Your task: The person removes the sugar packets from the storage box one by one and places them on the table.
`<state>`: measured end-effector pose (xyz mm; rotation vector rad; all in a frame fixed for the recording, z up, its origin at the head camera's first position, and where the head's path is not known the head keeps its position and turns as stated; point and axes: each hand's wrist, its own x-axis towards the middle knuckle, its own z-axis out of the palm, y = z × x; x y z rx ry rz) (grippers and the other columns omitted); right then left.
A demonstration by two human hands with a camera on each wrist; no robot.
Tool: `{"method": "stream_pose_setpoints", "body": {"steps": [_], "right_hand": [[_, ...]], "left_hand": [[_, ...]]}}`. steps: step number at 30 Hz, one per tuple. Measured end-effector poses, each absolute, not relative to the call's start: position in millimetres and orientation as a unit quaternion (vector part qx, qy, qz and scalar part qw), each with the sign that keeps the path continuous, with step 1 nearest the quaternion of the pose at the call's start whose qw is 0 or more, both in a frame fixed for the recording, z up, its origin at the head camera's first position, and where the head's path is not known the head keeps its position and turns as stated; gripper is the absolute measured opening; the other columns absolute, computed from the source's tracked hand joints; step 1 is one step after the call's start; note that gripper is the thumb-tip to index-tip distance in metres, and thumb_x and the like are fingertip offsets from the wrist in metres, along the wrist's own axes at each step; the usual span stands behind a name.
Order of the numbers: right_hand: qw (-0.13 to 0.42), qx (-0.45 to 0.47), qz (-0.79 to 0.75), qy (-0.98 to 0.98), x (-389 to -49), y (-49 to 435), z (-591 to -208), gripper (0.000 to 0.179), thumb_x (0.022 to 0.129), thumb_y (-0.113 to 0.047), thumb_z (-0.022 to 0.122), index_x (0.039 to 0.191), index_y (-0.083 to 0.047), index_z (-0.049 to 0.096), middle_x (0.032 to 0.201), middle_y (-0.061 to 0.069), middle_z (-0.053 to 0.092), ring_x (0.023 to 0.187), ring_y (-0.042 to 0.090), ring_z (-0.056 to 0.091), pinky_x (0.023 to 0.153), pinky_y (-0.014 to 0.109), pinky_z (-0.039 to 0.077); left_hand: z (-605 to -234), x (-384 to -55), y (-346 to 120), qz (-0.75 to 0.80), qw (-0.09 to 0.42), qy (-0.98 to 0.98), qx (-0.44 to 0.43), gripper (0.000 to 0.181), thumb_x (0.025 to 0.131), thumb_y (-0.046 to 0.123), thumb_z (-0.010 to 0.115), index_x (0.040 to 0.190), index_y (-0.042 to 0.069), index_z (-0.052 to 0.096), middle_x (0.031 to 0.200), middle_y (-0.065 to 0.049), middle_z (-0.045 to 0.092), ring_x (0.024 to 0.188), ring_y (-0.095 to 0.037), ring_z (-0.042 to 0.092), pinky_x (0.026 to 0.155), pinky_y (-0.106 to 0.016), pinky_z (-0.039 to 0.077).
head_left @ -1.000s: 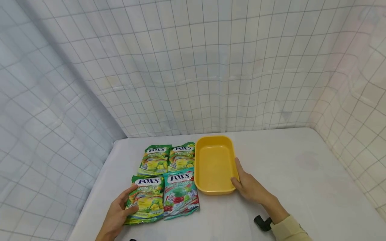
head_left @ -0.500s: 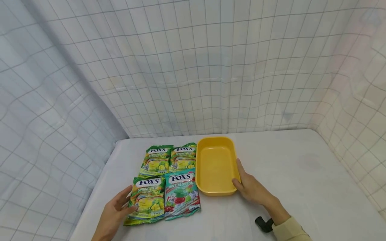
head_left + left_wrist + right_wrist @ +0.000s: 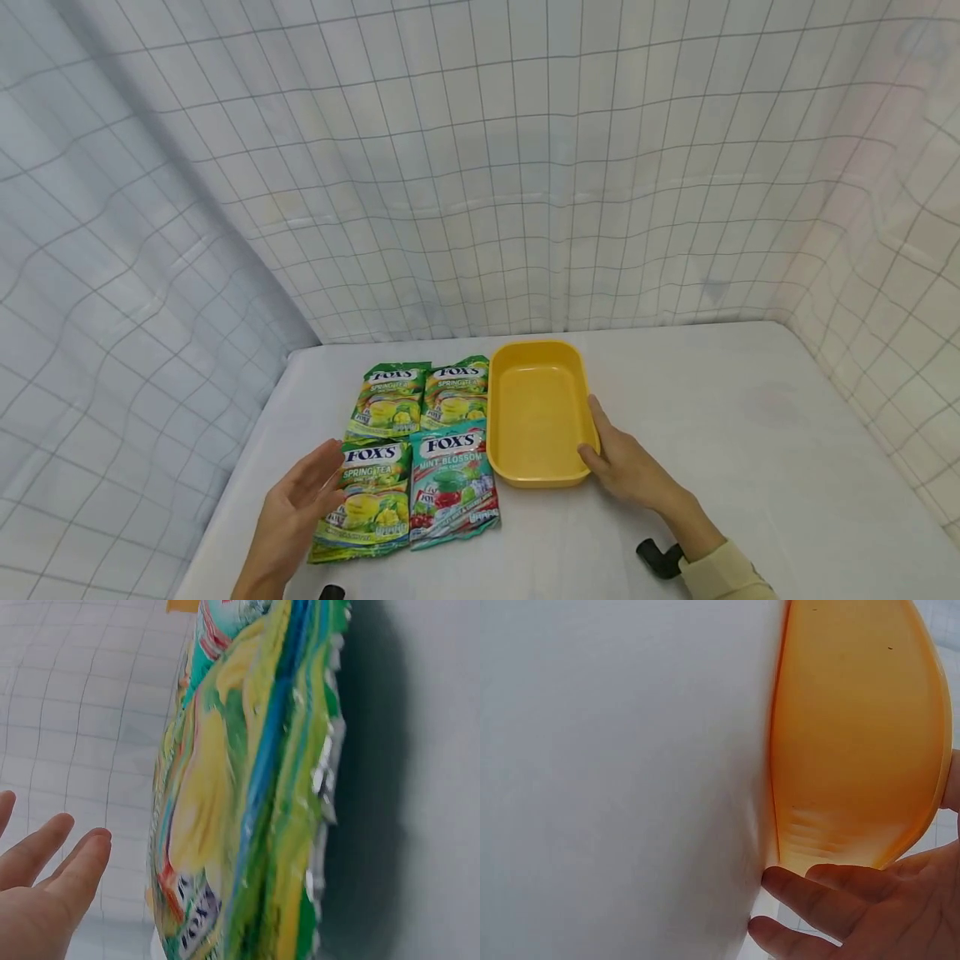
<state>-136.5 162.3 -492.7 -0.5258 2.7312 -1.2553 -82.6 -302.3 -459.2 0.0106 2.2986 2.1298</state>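
My left hand (image 3: 295, 512), fingers spread, hovers at the left edge of the front-left green Fox's Spring Tea candy bag (image 3: 375, 508). In the left wrist view its fingers (image 3: 75, 877) stand apart from that bag (image 3: 217, 795). Beside it lies a teal Fox's Mint Blossom candy bag (image 3: 453, 487). Two more Spring Tea bags, a left one (image 3: 388, 404) and a right one (image 3: 455, 396), form the back row. My right hand (image 3: 626, 467) holds the right side of a yellow tray (image 3: 591, 433); its thumb (image 3: 952, 784) is at the rim and its fingers (image 3: 821, 900) lie along the outer wall.
A black, bent pipe-like piece (image 3: 660, 558) lies by the right forearm. Another small black object (image 3: 332, 592) shows at the bottom edge. A white table (image 3: 712, 400) carries everything, with grid-patterned white cloth (image 3: 525, 208) behind and at the sides.
My left hand has come off the front-left candy bag and risen slightly, its fingers straighter. The tray and right hand stay put; the view shifts a little.
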Motion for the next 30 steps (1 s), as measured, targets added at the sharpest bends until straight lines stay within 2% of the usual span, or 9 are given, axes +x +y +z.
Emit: {"method": "stream_pose_setpoints", "body": {"steps": [3,7,11,14,18,24,30], "right_hand": [[0.047,-0.168,-0.413,0.894,-138,163,-493,0.08,0.106,-0.02,0.056,0.162,0.001,0.004,0.162,0.024,0.026,0.145,0.038,0.034,0.115,0.056,0.031],[0.039,-0.17,-0.41,0.895,-138,163,-494,0.08,0.106,-0.022,0.057,0.162,0.002,0.006,0.162,0.024,0.027,0.145,0.039,0.034,0.115,0.057,0.031],[0.008,-0.164,-0.403,0.9,-139,163,-493,0.078,0.105,-0.025,0.059,0.161,0.005,0.012,0.159,0.025,0.034,0.144,0.04,0.036,0.113,0.058,0.033],[-0.014,-0.147,-0.404,0.903,-139,163,-492,0.077,0.105,-0.029,0.059,0.161,0.002,0.017,0.156,0.024,0.039,0.143,0.041,0.038,0.113,0.06,0.033],[-0.023,-0.134,-0.412,0.901,-139,164,-489,0.076,0.105,-0.033,0.059,0.162,-0.001,0.02,0.155,0.025,0.041,0.143,0.043,0.037,0.112,0.063,0.031],[-0.029,-0.13,-0.417,0.899,-136,163,-483,0.076,0.104,-0.033,0.061,0.161,-0.001,0.022,0.158,0.023,0.036,0.144,0.043,0.035,0.113,0.062,0.03],[-0.049,-0.12,-0.411,0.902,-133,163,-476,0.075,0.104,-0.031,0.061,0.161,-0.001,0.023,0.161,0.023,0.031,0.146,0.043,0.032,0.114,0.062,0.029]], "left_hand": [[-456,-87,-293,0.695,-0.001,0.719,0.033,0.064,0.099,-0.005,0.059,0.157,-0.003,0.031,0.151,0.005,0.049,0.134,-0.006,0.05,0.105,-0.024,0.044],[-454,-92,-283,0.706,0.006,0.706,0.065,0.061,0.101,-0.007,0.054,0.156,-0.004,0.029,0.154,-0.001,0.046,0.138,-0.013,0.047,0.107,-0.027,0.042],[-450,-97,-272,0.71,0.017,0.699,0.086,0.058,0.103,-0.005,0.052,0.157,0.001,0.031,0.157,-0.005,0.044,0.141,-0.02,0.045,0.109,-0.03,0.042],[-447,-101,-265,0.716,0.019,0.69,0.105,0.058,0.103,-0.005,0.05,0.158,0.003,0.031,0.157,-0.008,0.042,0.141,-0.022,0.046,0.109,-0.031,0.042],[-447,-106,-254,0.729,0.02,0.669,0.141,0.06,0.103,-0.009,0.046,0.158,0.001,0.026,0.158,-0.01,0.041,0.14,-0.024,0.046,0.109,-0.032,0.042],[-447,-111,-238,0.742,0.037,0.648,0.165,0.063,0.104,-0.009,0.044,0.16,0.002,0.02,0.16,-0.009,0.038,0.143,-0.03,0.042,0.11,-0.033,0.041],[-445,-114,-226,0.749,0.048,0.639,0.169,0.066,0.103,-0.01,0.045,0.161,0.002,0.016,0.162,-0.014,0.034,0.144,-0.036,0.04,0.112,-0.037,0.041]]}}
